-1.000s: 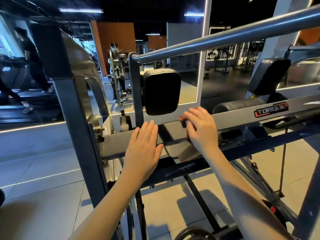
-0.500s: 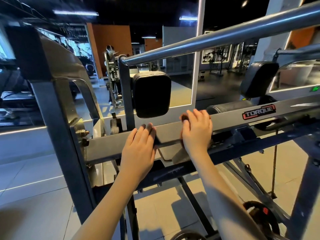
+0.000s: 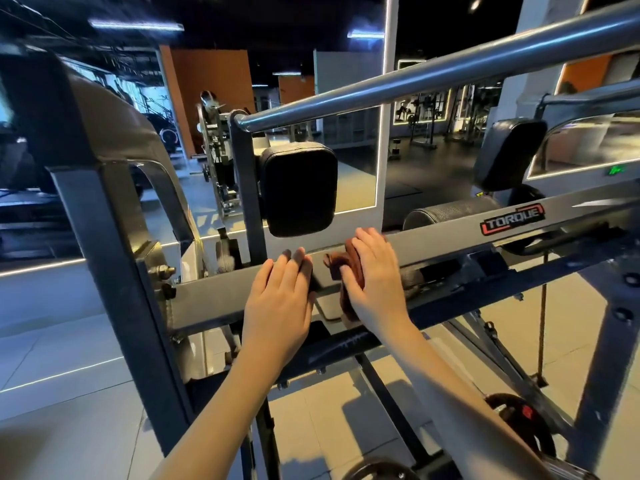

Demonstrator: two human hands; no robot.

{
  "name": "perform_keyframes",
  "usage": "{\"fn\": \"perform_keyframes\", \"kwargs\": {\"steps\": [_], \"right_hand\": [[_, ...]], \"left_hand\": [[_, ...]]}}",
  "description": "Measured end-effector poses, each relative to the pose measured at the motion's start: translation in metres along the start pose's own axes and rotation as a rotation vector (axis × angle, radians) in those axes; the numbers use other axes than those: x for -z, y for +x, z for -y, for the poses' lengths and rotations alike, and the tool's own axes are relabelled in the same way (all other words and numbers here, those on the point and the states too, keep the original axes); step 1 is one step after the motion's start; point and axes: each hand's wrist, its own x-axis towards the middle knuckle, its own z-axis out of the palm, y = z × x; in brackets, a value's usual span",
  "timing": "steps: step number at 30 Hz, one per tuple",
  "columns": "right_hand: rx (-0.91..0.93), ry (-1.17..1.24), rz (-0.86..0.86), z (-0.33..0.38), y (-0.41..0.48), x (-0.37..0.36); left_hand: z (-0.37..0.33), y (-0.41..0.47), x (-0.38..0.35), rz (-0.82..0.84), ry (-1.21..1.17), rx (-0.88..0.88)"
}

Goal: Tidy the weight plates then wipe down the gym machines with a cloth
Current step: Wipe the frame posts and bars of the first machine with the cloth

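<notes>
A grey steel beam [image 3: 436, 242] of the gym machine, marked TORQUE, runs across in front of me. My right hand [image 3: 375, 275] presses a brown cloth [image 3: 346, 268] flat against the beam's face, fingers straight over the cloth. My left hand [image 3: 280, 303] rests flat on the same beam just to the left, fingers straight and together. Two black weight plates show low down: one [image 3: 519, 420] at the lower right behind my right forearm, another [image 3: 377, 471] at the bottom edge.
A black pad [image 3: 299, 188] hangs behind the beam, another pad [image 3: 509, 152] at the right. A round steel bar [image 3: 433, 72] slopes overhead. A thick grey upright [image 3: 114, 271] stands at the left. Mirrors and other machines line the far side.
My right hand has slid a little left along the beam and the brown cloth now shows from under it. The view has shifted slightly; my left hand stays on the beam.
</notes>
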Motion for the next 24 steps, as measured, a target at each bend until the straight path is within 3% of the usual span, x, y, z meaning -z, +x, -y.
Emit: {"fn": "perform_keyframes", "kwargs": {"steps": [2, 3, 7, 12, 15, 19, 24], "right_hand": [[0.099, -0.189, 0.035, -0.019, 0.005, 0.013], [0.053, -0.271, 0.009, -0.028, 0.013, 0.021], [-0.356, -0.131, -0.080, -0.023, 0.029, 0.030], [-0.146, -0.119, 0.024, -0.003, 0.006, 0.013], [-0.186, -0.138, 0.000, -0.006, 0.017, 0.013], [-0.270, 0.023, -0.162, 0.009, 0.017, -0.003], [-0.104, 0.031, -0.048, -0.013, 0.014, 0.004]], "left_hand": [[0.000, -0.001, -0.001, -0.010, -0.014, 0.006], [0.000, -0.001, -0.001, -0.015, -0.022, 0.007], [0.000, -0.001, -0.002, -0.007, -0.030, 0.005], [-0.001, 0.000, -0.003, -0.005, -0.037, 0.008], [-0.001, 0.000, -0.004, -0.007, -0.033, 0.007], [-0.001, 0.000, -0.006, 0.011, -0.015, 0.010], [0.000, 0.000, -0.006, 0.023, -0.003, 0.000]]}}
